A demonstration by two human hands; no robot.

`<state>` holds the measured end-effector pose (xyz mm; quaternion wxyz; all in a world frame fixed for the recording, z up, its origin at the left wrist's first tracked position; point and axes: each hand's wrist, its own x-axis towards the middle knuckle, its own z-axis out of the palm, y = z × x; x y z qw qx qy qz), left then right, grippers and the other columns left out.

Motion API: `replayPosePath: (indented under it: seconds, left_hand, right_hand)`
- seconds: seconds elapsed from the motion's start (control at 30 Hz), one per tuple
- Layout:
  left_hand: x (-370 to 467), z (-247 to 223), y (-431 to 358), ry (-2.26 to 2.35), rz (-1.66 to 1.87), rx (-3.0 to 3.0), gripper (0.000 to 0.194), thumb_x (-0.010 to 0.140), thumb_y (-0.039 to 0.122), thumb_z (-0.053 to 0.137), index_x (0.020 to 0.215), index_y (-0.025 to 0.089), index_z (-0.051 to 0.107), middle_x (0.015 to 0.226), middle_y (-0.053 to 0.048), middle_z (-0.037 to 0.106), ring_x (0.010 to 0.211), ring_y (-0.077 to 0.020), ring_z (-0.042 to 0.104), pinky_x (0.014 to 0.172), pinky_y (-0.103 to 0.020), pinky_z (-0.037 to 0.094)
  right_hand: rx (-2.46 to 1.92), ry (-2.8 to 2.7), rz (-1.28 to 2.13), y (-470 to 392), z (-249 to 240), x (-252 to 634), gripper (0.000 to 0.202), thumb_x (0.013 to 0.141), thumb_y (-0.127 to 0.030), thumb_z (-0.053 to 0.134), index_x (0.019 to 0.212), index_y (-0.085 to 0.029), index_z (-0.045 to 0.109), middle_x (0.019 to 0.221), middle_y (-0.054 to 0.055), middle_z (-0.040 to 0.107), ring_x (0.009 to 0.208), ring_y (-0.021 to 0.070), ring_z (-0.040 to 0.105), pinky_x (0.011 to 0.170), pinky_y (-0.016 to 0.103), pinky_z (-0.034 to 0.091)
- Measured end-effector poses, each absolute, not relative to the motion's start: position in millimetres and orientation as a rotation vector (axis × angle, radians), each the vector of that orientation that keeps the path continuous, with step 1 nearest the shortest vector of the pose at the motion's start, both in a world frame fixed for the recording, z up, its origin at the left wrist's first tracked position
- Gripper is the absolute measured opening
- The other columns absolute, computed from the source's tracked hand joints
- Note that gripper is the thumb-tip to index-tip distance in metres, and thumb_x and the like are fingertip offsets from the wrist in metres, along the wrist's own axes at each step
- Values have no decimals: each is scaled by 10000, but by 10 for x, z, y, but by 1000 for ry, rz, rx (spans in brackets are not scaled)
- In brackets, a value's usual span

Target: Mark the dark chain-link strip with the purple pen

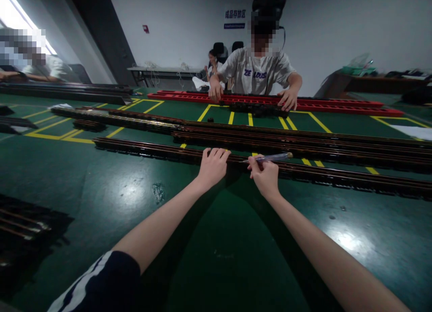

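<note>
A long dark rail with copper-coloured strips (151, 148) lies across the green table in front of me. My left hand (214, 165) is curled over its near middle part, fingers closed on the far edge. Just to the right, my right hand (265, 173) grips a slim screwdriver (275, 158) with a translucent purplish handle and a yellowish end. Its thin shaft points left, low over the rail between my hands; whether the tip touches is too small to tell.
Beyond lie more long dark rails (209, 131) on yellow tape lines. Across the table, a person (254, 71) has both hands at red slotted rails (344, 104) and a dark piece (258, 109). Another dark bundle (23, 226) lies at near left. More people sit farther back.
</note>
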<state>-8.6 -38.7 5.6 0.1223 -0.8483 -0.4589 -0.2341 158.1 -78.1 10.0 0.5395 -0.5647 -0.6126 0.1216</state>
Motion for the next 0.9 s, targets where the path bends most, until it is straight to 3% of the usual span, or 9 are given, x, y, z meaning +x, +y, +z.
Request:
replayPosePath:
  seconds: [0.47, 0.9]
  left_hand:
    - [-150, 79, -349, -1445, -821, -2434, 439, 795, 2, 384, 1100, 199, 632, 1135, -67, 670, 1105, -247, 564, 980, -440, 365]
    - [-136, 104, -373, -1410, -788, -2548, 361, 855, 287, 471, 1178, 192, 601, 1189, -89, 656, 1135, -251, 553, 1007, -443, 345]
  right_hand:
    - [-1329, -1494, 288, -780, 106, 1586, 361, 859, -460, 503, 618, -201, 580, 555, 41, 641, 484, 166, 606, 482, 262, 441]
    - [-1360, -1451, 263, -800, 101, 1602, 342, 871, -445, 480, 632, -205, 529, 569, 44, 622, 486, 168, 594, 492, 266, 440]
